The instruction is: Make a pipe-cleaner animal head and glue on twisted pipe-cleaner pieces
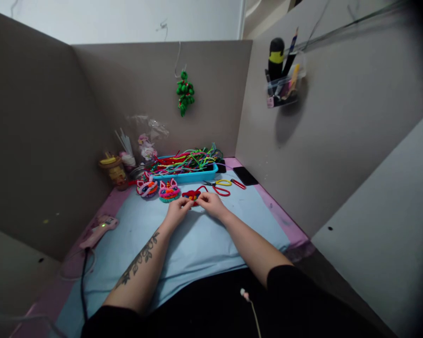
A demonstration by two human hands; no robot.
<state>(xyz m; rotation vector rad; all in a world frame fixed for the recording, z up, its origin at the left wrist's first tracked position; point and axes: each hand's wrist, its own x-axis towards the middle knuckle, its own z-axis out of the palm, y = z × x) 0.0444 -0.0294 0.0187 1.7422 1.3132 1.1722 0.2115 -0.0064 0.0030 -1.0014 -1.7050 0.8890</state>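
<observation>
Between my two hands is a small red pipe-cleaner figure with blue and orange bits, just above the light blue cloth. My left hand pinches its near left edge. My right hand pinches its right side, where a red pipe cleaner loops up. The fingers cover part of the figure. Just left stands a pink, orange and teal pipe-cleaner figure with pointed ears, and beyond it a pink and lilac one.
A blue tray heaped with pipe cleaners lies behind my hands. Scissors with red handles, yellow-handled pliers and a phone are to the right. At left lie a glue gun with its cord and a cup. Panels surround the table.
</observation>
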